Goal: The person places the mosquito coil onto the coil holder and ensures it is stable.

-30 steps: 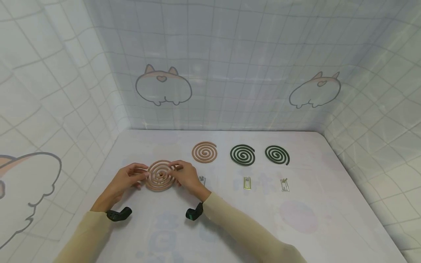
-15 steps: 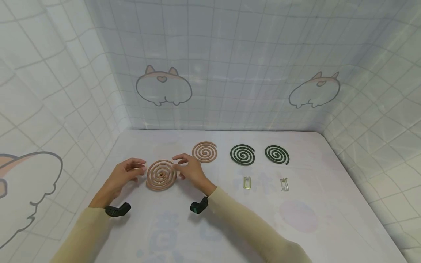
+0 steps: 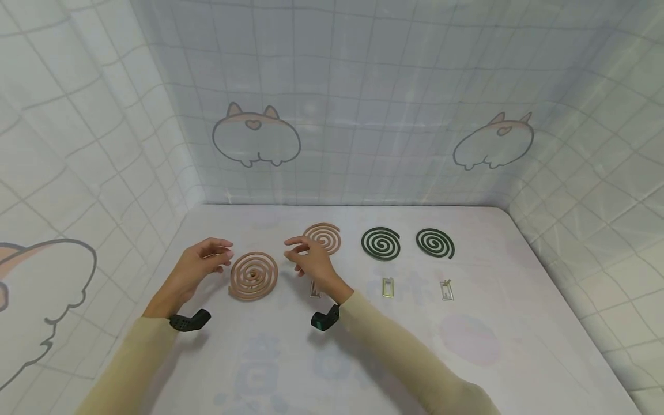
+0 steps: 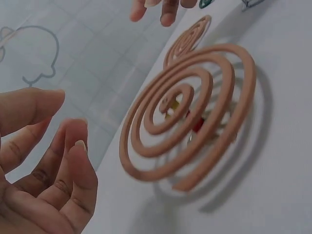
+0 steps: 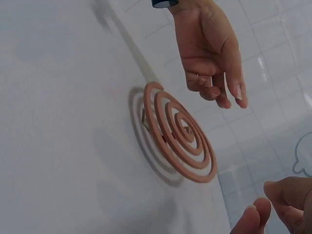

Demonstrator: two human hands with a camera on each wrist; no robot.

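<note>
A brown spiral coil (image 3: 253, 276) lies at the left of the table, raised on a small stand; its shadow falls below it in the left wrist view (image 4: 195, 170). To its left my left hand (image 3: 194, 268) hovers with bent, relaxed fingers, touching nothing. My right hand (image 3: 316, 265) is up to the coil's right, near a second brown coil (image 3: 332, 233), its fingers loosely bent and holding nothing. Below the right hand a small metal stand (image 3: 314, 291) is partly hidden. In the right wrist view, the raised coil (image 5: 165, 117) stands apart from both hands.
Two dark green coils (image 3: 381, 243) (image 3: 434, 242) lie at the back right. In front of them are a gold-coloured metal stand (image 3: 388, 287) and a silver one (image 3: 446, 290). Gridded curtains surround the white table (image 3: 404, 357) at the back and sides.
Both hands have let go of the left coil and drawn away from it, the right hand rightward, the left slightly up. The coil stays in place.
</note>
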